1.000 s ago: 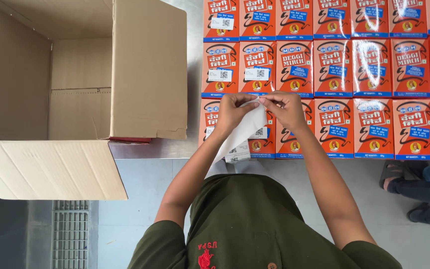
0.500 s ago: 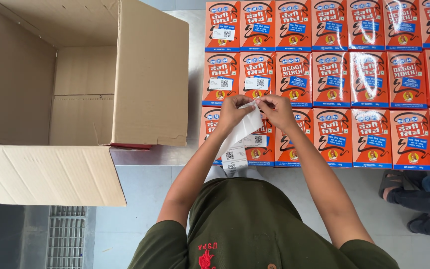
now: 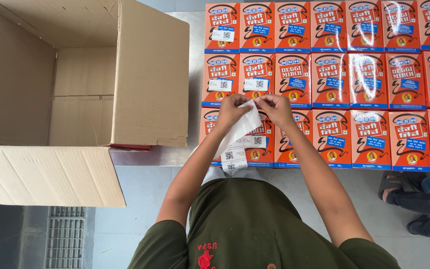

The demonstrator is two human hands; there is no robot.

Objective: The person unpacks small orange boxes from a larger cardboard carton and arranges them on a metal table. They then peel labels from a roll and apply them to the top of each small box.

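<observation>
My left hand (image 3: 231, 110) and my right hand (image 3: 276, 107) meet over the second row of orange boxes (image 3: 329, 79), fingertips pinching the top of a white strip of stickers (image 3: 237, 134). The strip hangs down from my hands toward my body, with small printed code labels on its lower part. Three orange boxes at the left of the grid carry a white sticker (image 3: 256, 84) on the front. The orange boxes lie flat in three rows on a grey metal table (image 3: 195, 60).
A large open cardboard carton (image 3: 80, 94) stands on its side at the left, flaps spread, one flap (image 3: 51, 174) hanging over the table edge. Another person's sandalled feet (image 3: 404, 192) are at the lower right. A floor drain grate (image 3: 65, 236) lies lower left.
Both hands have stayed together at the top of the sticker strip, with small finger movements. The view has shifted slightly.
</observation>
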